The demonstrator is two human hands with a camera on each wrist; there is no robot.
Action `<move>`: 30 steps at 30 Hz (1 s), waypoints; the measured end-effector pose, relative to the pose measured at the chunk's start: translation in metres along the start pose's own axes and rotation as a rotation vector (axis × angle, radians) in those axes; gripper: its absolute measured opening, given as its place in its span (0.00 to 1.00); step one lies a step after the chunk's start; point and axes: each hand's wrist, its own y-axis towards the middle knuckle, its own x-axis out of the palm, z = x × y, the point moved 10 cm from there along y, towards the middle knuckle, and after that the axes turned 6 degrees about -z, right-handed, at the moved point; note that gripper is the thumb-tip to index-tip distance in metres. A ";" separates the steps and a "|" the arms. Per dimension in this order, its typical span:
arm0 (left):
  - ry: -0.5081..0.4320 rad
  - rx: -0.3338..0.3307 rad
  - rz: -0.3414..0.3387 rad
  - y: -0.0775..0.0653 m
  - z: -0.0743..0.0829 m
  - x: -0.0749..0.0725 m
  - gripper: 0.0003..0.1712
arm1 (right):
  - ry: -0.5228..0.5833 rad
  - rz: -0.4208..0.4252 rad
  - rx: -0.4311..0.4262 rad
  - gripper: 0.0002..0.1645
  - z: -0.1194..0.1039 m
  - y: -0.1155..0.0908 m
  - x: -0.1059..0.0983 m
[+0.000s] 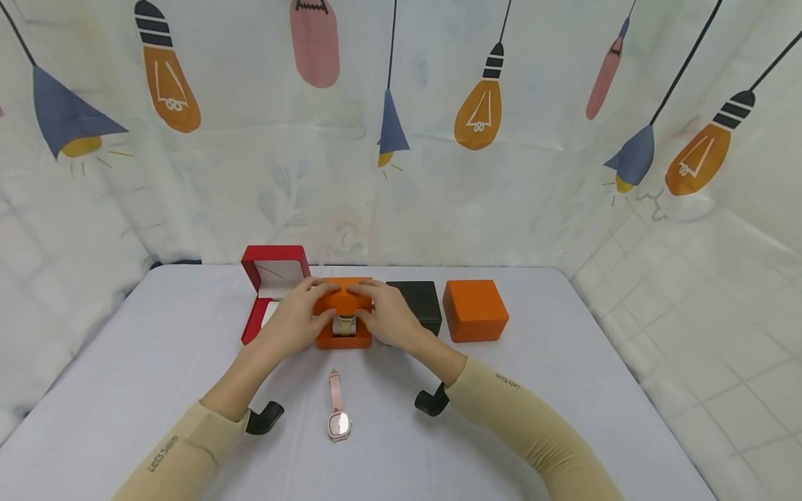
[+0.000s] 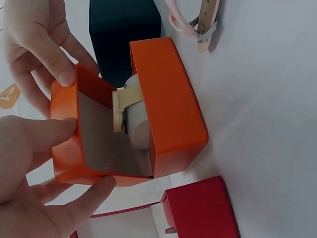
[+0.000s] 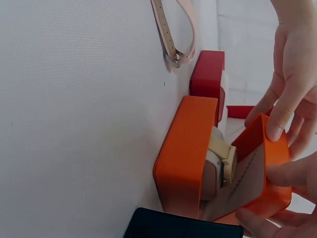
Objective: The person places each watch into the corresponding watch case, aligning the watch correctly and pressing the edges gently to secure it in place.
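Observation:
My left hand and right hand grip the lid of an orange watch box from its two sides. Thumbs lie on the lid's front edge and fingers reach round its outside. The lid is partly raised, tilted over the base. Inside, a watch with a pale yellow strap is wrapped round a light cushion. In the right wrist view, the same strap shows between lid and base. On the white table in front lies a pink watch, its strap stretched away from me.
Left of the orange box stands a red box with its lid up, partly behind my left hand. A dark green box and a closed orange box stand to the right. Behind the table hangs a lamp-patterned curtain.

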 end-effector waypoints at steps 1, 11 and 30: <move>0.002 0.000 0.002 0.000 0.000 0.000 0.26 | 0.001 -0.001 -0.001 0.26 0.000 0.000 0.000; -0.002 0.006 0.009 -0.001 -0.003 0.002 0.26 | -0.015 -0.006 -0.005 0.25 0.000 -0.001 0.003; -0.007 -0.020 -0.054 -0.002 -0.012 0.015 0.28 | -0.099 -0.063 0.001 0.22 0.005 -0.001 0.018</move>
